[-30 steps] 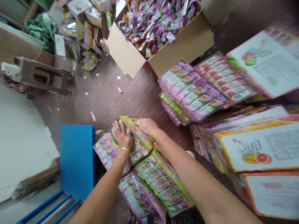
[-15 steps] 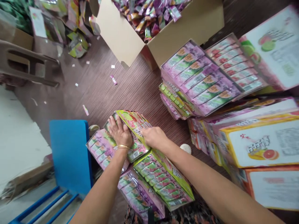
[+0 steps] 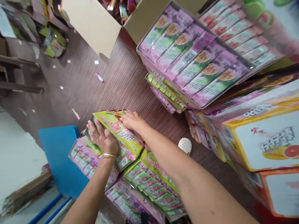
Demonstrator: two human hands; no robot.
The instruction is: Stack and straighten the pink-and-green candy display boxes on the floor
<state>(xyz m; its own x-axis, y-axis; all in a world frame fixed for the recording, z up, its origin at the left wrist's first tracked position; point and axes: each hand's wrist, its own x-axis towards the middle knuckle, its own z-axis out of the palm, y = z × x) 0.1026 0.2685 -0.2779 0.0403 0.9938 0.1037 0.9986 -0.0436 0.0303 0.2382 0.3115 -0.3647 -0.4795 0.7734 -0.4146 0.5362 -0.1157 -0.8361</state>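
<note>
A lime-green printed box (image 3: 130, 143) of small wrapped snack packs stands tilted between my hands. My left hand (image 3: 104, 138), with a gold bangle at its wrist, lies flat with fingers apart against the box's pack-filled front. On the opposite side my right hand (image 3: 132, 120) has its fingers curled at the green panel's upper edge; the fingertips are partly hidden. Below my left hand is a pink-purple box (image 3: 81, 157) of packs. Nearer to me stand another green box (image 3: 151, 183) and a purple box (image 3: 130, 202), both with rows of packs showing.
Stacked snack boxes (image 3: 193, 62) and cartons (image 3: 277, 141) line the right side. An open cardboard box (image 3: 93, 28) of loose packs stands ahead. A blue chair (image 3: 59, 155) is at left. Paper scraps and one small packet (image 3: 99, 77) lie on the brown floor.
The lime-green box has turned so that more of its printed panel shows, with both hands still on it. My right hand has moved farther along its upper edge. The view has shifted closer.
</note>
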